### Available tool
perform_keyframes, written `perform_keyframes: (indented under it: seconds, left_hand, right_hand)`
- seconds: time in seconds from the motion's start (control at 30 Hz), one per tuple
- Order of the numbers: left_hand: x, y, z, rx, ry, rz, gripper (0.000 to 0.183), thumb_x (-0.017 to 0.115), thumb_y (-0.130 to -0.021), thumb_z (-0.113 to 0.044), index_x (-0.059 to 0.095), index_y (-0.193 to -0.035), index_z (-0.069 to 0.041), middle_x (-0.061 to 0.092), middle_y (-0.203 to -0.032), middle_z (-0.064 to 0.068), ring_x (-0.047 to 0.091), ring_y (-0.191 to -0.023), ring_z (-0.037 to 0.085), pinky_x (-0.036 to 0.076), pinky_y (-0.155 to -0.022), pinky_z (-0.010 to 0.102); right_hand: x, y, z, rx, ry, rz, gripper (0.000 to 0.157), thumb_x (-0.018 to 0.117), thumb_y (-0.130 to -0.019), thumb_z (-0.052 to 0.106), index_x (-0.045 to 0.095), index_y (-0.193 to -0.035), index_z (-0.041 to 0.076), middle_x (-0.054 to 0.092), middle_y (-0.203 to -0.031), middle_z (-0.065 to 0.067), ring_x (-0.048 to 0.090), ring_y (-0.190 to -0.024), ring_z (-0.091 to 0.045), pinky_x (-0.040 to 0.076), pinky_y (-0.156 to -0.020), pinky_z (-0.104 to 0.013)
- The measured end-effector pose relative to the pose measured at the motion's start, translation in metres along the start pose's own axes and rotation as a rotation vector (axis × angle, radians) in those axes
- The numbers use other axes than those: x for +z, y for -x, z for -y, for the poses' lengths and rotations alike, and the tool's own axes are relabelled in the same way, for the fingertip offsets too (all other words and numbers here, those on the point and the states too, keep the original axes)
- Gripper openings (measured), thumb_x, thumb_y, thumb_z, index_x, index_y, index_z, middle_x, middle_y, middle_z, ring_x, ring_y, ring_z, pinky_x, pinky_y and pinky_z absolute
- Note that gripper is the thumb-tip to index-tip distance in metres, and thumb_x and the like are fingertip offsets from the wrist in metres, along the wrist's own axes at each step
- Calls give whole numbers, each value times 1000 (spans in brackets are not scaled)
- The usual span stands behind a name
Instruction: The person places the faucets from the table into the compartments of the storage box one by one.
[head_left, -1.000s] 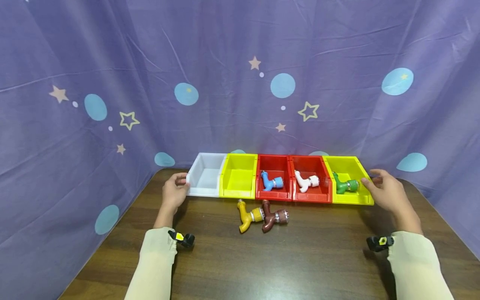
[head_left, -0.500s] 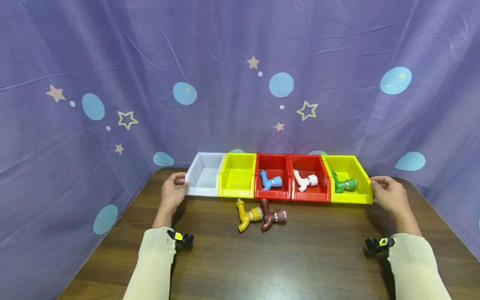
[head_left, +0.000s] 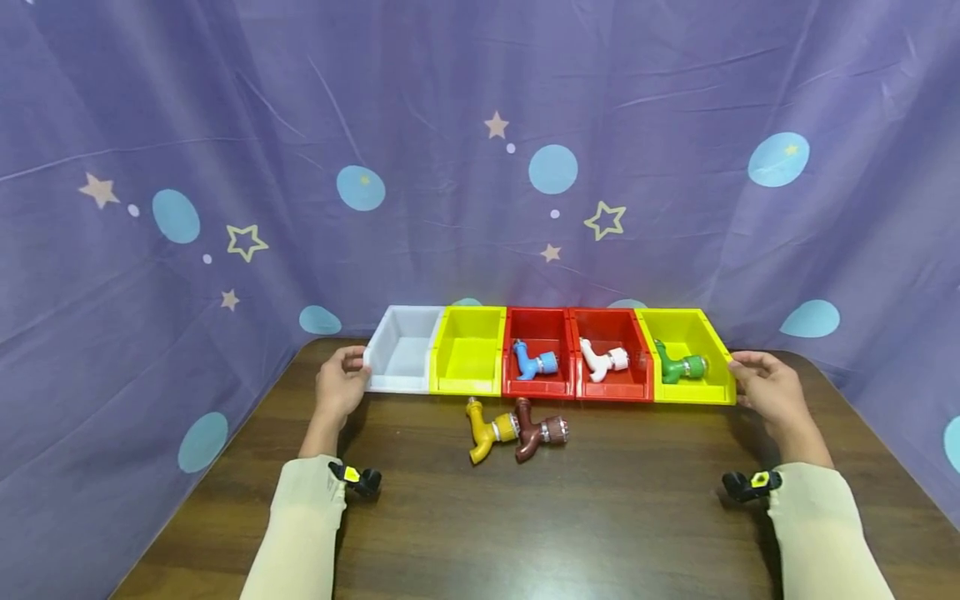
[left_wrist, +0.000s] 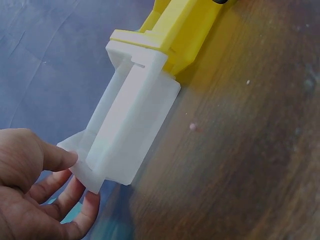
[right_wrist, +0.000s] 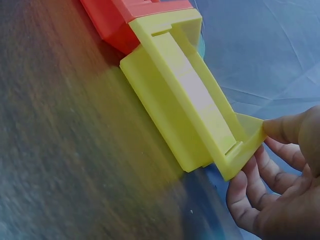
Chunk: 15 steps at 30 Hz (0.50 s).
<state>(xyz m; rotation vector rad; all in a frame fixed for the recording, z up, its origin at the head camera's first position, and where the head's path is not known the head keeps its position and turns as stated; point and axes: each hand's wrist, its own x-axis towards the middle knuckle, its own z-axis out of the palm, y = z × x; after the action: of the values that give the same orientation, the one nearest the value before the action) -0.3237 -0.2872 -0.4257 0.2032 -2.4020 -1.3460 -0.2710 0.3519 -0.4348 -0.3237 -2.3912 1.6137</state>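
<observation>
My left hand (head_left: 341, 387) holds the outer side of the white bin (left_wrist: 137, 115), thumb at its rim and fingers along the outside. At the other end of the row, my right hand (head_left: 772, 396) holds the outer wall of the right yellow bin (right_wrist: 167, 105) the same way. Between them stand another yellow bin (head_left: 468, 350) and two red bins (head_left: 540, 321). A blue tap (head_left: 534, 361) and a white tap (head_left: 602, 360) lie in separate red bins. The green tap (head_left: 681, 365) is in the right yellow bin. The white and left yellow bins hold nothing visible.
In front of the row, a yellow tap (head_left: 489, 431) and a brown tap (head_left: 540, 431) lie close together on the wooden table (head_left: 570, 517). A purple curtain (head_left: 420, 108) hangs behind the bins and along the sides.
My right thumb has come from over the right yellow bin's wall to its outer edge. My left hand keeps its place. The whole head view has shifted slightly.
</observation>
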Motion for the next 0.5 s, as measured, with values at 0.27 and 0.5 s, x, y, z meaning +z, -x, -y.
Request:
perform_keyframes:
  seconds: [0.27,0.5]
  left_hand:
    - [3,5,-16,49,-13,-170,33,65,-95,-8,65,-127,0,68,-112,18,65,-100,31,47,-86,36]
    - [12,17,-61,269,-9,-206,22,66,-93,-5,71,-114,1,70,-100,17,64,-92,31,46,-81,36]
  right_hand:
    - [2,2,1,-25,2,-19,40,54,-106,27,52,-133,-3,59,-98,4,60,-80,-2,58,-65,-24]
    - [1,2,3,3,35,-11,44,51,-107,29,50,-137,-3,57,-113,-10,58,-83,-4,58,-66,-25]
